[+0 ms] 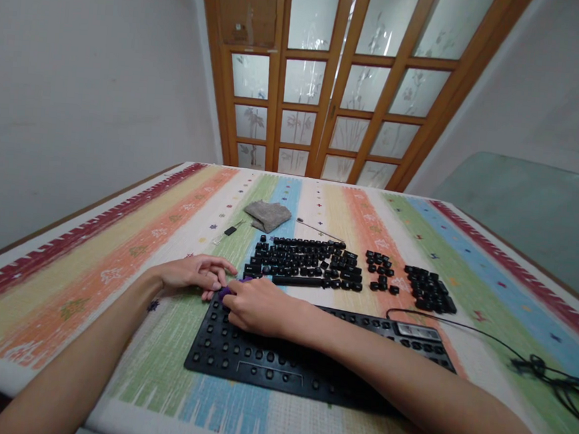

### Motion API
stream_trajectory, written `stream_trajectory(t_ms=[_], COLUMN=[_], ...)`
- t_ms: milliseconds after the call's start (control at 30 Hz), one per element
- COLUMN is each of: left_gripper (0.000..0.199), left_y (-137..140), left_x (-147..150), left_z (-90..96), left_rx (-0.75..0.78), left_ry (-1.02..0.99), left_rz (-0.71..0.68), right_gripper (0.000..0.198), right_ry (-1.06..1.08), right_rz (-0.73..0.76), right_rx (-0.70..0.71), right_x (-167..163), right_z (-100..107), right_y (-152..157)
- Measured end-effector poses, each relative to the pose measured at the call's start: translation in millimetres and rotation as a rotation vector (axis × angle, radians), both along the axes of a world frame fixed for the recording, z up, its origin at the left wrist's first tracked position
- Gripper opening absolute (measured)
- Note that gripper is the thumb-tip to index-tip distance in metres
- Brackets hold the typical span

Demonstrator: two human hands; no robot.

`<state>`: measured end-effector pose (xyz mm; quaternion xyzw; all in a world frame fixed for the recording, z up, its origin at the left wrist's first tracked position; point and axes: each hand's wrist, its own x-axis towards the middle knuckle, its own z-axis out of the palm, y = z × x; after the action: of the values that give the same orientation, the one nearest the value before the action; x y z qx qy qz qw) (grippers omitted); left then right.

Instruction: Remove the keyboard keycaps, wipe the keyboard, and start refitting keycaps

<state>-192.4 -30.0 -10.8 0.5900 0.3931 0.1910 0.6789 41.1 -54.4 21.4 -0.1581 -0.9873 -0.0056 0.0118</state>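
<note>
A black keyboard base (277, 371) with its keycaps off lies in front of me on the striped tablecloth, its bare switch posts showing. My right hand (257, 306) is closed on a purple cloth (225, 293) at the base's far left corner; part of the cloth is hidden under the fingers. Beside that corner is my left hand (195, 274), fingers apart and loosely bent, the tips close to the cloth. Whether they touch it or the base's edge I cannot tell. My right forearm crosses over the base and hides much of its right half.
Loose black keycaps (310, 262) lie in rows behind the base, with another group (429, 289) to the right. Farther back are a grey cloth (268, 215), a small brush (231, 230) and a thin rod (320, 230). A cable (481, 334) runs off right.
</note>
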Motion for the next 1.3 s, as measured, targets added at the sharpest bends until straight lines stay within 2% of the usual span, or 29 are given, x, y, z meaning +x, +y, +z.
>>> stream_trajectory(t_ms=[367,733,1033,1300], left_gripper=[0.046,0.047,0.048,0.049], left_y=[-1,1,2,1], left_x=[1,-2,-3,-1], left_z=[0.3,-3.7,-5.1,-2.9], left_rx=[0.006,0.015,0.029,0.006], left_ry=[0.004,0.006,0.041,0.05], left_rz=[0.005,-0.007,0.001,0.014], right_gripper=[0.028,0.02,0.029,0.03], right_ry=[-0.056,0.079,0.078,0.014], right_rz=[0.04,-0.113,0.05,0.057], right_rx=[0.075,0.022,0.091,0.003], right_x=[3,-9,-11,-11], right_z=[9,-11,-8,6], right_y=[1,-14,-6,11])
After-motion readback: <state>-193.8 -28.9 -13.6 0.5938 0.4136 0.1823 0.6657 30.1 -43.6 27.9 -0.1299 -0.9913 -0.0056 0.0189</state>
